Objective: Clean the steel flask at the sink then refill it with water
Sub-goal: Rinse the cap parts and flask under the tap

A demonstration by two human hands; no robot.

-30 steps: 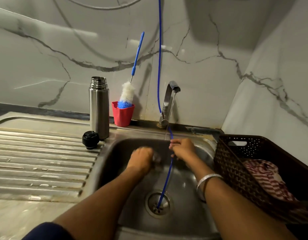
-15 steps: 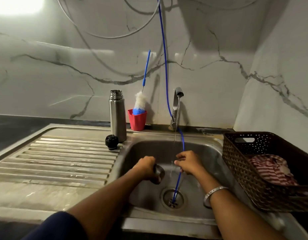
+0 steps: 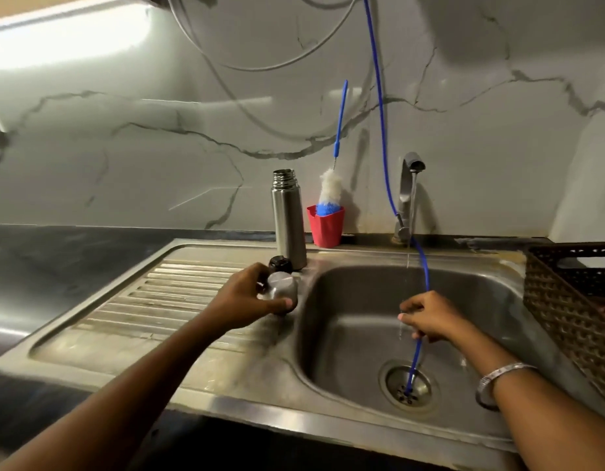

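Note:
The steel flask [image 3: 288, 215] stands upright and uncapped on the sink's back ledge, left of the basin [image 3: 362, 317]. Its black stopper [image 3: 280, 264] lies at its foot. My left hand [image 3: 250, 295] grips the flask's steel cup lid [image 3: 281, 291] upside down on the drainboard [image 3: 158, 300], beside the basin's left rim. My right hand [image 3: 428, 319] is over the basin with its fingers curled around the thin blue tube [image 3: 379, 96] that runs down into the drain [image 3: 408, 385]. A thin stream of water falls from the tap [image 3: 408, 185].
A red cup [image 3: 325, 226] holding a blue-handled bottle brush [image 3: 330, 190] stands right of the flask. A brown woven basket [image 3: 573, 300] with a striped cloth sits at the right edge. A marble wall rises behind the sink.
My left hand carried the steel cup lid out of the basin and leftward onto the drainboard. My right hand stayed over the basin on the blue tube. The view pulled back.

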